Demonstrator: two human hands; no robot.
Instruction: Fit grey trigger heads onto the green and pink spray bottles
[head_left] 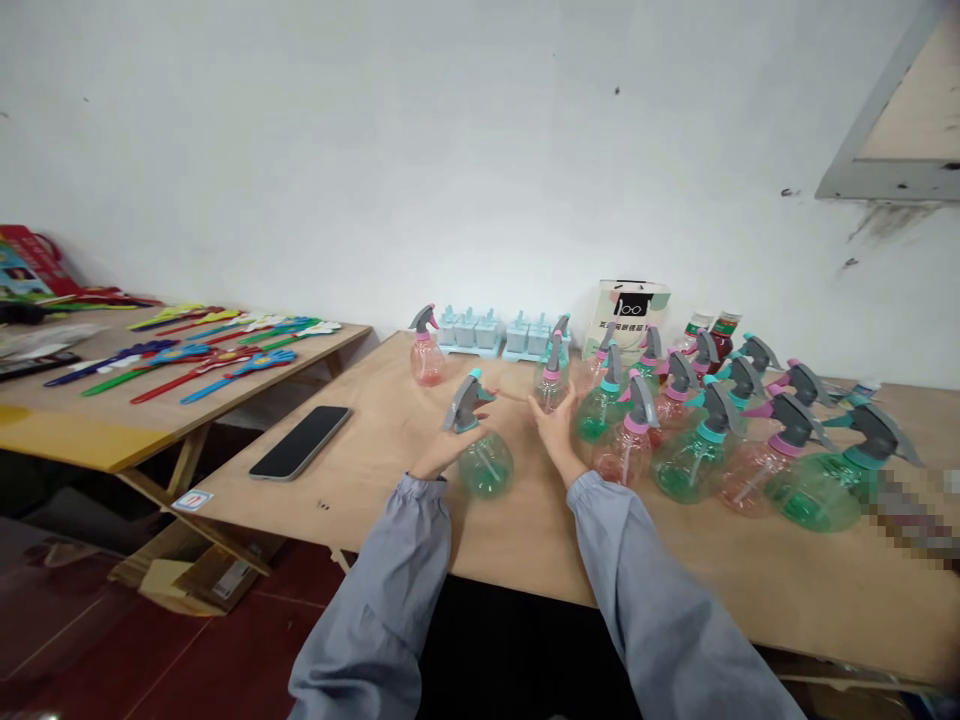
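Note:
My left hand (442, 452) is closed around the neck of a green spray bottle (487, 470) with a grey trigger head and turquoise nozzle; part of the fingers is hidden behind it. Farther back, my right hand (556, 425) has its thumb and fingers around a clear spray bottle with a pink collar (551, 376). That bottle is partly covered by the hand. To the right of my right hand stand several pink and green spray bottles, the closest being a pink spray bottle (622, 450). A lone pink spray bottle (427, 362) stands at the back left.
Pale blue popsicle molds (471, 330) sit by the wall beside a printed paper bag (624, 315). Two red-filled bottles (724, 335) stand behind the spray bottles. A phone (300, 443) lies on the wooden table (390, 510). The left table (150, 425) carries colourful hand-shaped sticks (244, 375).

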